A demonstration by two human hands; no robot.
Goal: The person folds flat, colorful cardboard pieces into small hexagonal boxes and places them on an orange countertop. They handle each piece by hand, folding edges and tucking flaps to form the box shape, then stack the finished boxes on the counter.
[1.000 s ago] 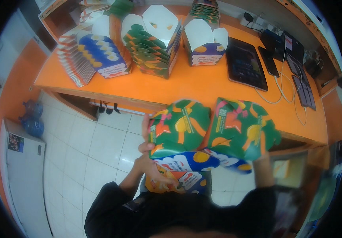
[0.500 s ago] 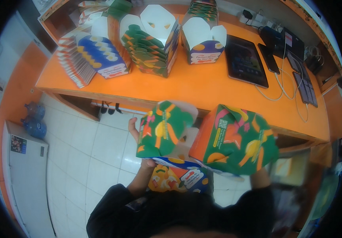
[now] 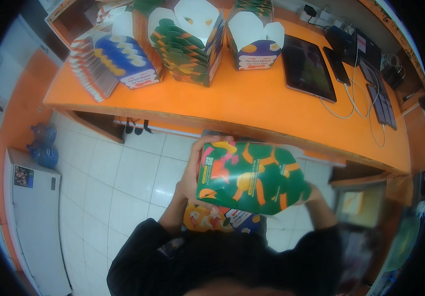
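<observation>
Above my lap I hold green paper takeout boxes (image 3: 249, 175) with orange, yellow and pink shapes. They lie on their side and read as one long piece, one apparently pushed into the other. My left hand (image 3: 191, 180) wraps round the left end, thumb below and fingers along the top edge. At the right end, my right hand (image 3: 312, 195) grips the boxes; its fingers are mostly hidden behind them. Beneath, a yellow, white and blue printed box (image 3: 205, 217) shows in part near my lap.
An orange counter (image 3: 252, 106) runs across in front. On it stand nested takeout boxes (image 3: 185, 59), a stack of blue and white ones (image 3: 126, 61), an open box (image 3: 258, 52), a tablet (image 3: 307, 69) and phones on cables. A white fridge (image 3: 37, 217) and water bottles (image 3: 43, 148) are at left.
The two boxes held apart, one in each hand, have come together into one long piece. My left hand has moved right and now wraps its end.
</observation>
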